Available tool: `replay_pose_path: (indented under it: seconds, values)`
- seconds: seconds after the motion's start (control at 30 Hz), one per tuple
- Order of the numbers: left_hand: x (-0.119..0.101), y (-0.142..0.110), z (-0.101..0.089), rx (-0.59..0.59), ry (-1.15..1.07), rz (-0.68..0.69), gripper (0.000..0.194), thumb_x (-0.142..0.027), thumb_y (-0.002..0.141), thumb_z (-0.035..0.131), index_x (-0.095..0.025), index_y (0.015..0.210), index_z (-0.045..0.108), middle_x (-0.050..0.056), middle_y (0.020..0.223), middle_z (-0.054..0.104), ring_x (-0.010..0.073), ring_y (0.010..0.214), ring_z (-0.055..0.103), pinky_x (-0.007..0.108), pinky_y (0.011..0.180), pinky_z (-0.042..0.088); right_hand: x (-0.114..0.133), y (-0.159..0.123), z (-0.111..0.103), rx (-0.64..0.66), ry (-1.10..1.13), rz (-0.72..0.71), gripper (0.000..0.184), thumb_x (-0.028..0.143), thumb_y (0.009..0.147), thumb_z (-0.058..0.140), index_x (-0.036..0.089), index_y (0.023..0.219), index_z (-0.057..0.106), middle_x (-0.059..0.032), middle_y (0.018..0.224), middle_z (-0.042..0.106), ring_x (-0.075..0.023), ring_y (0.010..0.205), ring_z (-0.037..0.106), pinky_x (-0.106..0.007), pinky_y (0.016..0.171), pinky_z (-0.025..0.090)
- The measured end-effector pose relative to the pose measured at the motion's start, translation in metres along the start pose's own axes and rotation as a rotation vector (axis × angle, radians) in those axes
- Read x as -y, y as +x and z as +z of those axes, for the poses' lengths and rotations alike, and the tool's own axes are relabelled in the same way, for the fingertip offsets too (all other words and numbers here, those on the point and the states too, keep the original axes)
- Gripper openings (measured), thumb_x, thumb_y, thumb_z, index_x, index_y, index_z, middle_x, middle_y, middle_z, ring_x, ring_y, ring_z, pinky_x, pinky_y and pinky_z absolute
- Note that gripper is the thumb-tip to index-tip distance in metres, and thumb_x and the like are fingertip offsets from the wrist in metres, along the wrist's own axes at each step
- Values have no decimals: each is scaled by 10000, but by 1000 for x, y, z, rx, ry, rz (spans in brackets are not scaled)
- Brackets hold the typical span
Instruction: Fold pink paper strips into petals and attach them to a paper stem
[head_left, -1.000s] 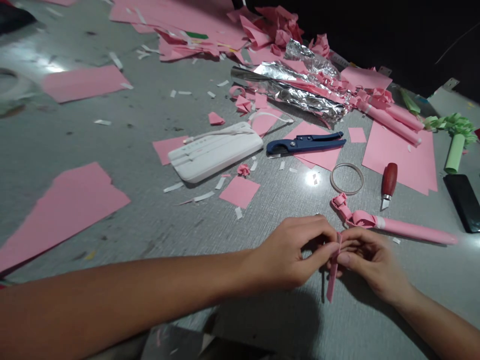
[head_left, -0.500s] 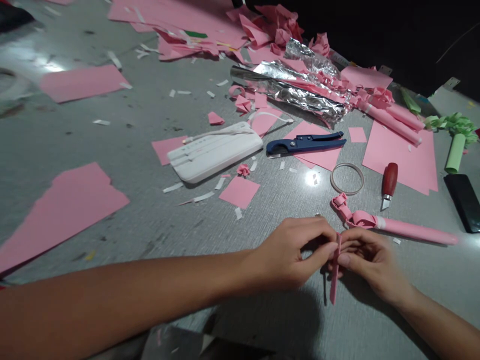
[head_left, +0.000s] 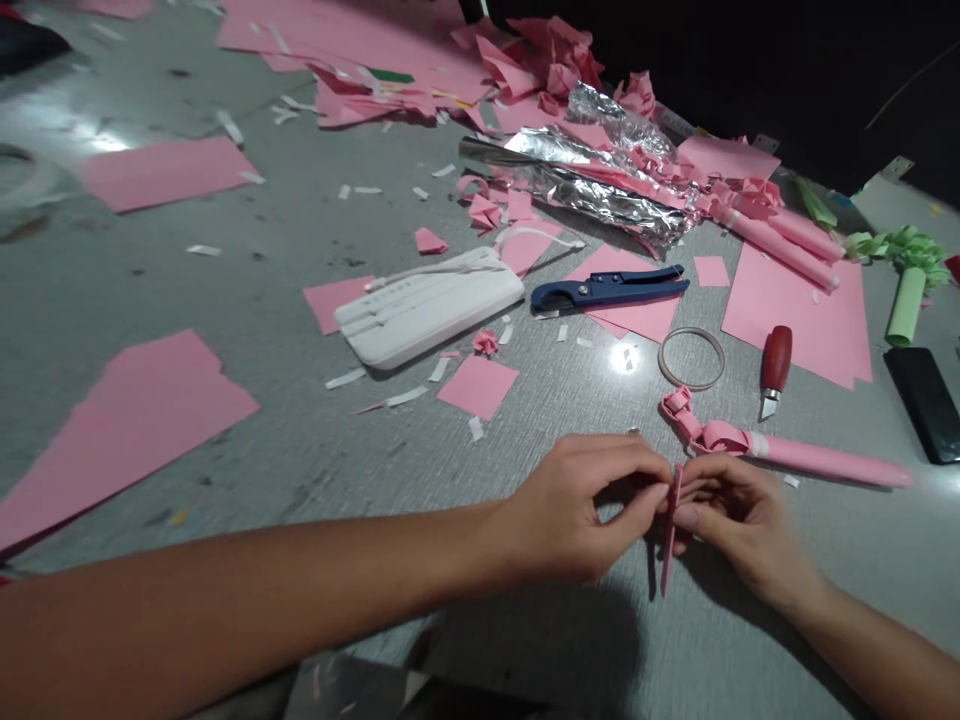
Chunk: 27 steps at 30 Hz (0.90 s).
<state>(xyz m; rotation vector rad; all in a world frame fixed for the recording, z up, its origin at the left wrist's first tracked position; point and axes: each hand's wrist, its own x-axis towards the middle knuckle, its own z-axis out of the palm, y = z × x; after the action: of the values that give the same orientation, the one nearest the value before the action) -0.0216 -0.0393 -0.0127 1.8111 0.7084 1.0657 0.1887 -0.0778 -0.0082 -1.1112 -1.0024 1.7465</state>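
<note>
Both hands pinched at a narrow pink paper strip (head_left: pixel 667 560) over the near part of the counter (head_left: pixel 360 470): the left hand (head_left: pixel 581 505) had thumb and forefinger tips closed at its upper part, while the right hand (head_left: pixel 742 515) nipped it with the thumb along the facing side. The paper turned its thin edge to view, its lower end left free; two opposed pinches near one end presumably steadied so light a piece and allowed small folds, though the bent fingers hid the exact fold. Just beyond the right hand lay a rolled pink paper tube (head_left: pixel 832 460) with looped folds at one end, perhaps near for comparison. The red-handled craft knife (head_left: pixel 776 365) and a thin ring (head_left: pixel 692 358) lay just past it, within likely easy reach, the blade pointing roughly toward the wearer. Farther left, a pair of blue hand cutters (head_left: pixel 607 288) rested partly on pink paper, and a white power bank (head_left: pixel 431 310) had its cable lying along the top, probably to save room. No brand could be read: small marks on the power bank were illegible, and the black phone (head_left: pixel 924 405) showed only a dark surface.
</note>
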Motion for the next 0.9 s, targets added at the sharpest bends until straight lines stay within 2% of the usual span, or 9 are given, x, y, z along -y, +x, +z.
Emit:
replay_pose_path:
  seconds: [0.37,0.9]
  values:
    - [1,0,0,-15,41,32,150,-119,979,636,-150,887,750,50,765,781,143,665,704,236,646,558,3,0,2,-16,-46,10,179,286,873,935,218,961,795,-9,813,789,-133,649,756,-237,625,698]
    - [5,-2,6,-33,-12,-12,92,-115,889,634,-167,830,681,-6,714,699,94,603,619,189,591,508,0,-1,1,8,-110,10,153,314,913,898,234,1007,806,-27,864,809,-149,727,770,-246,667,687]
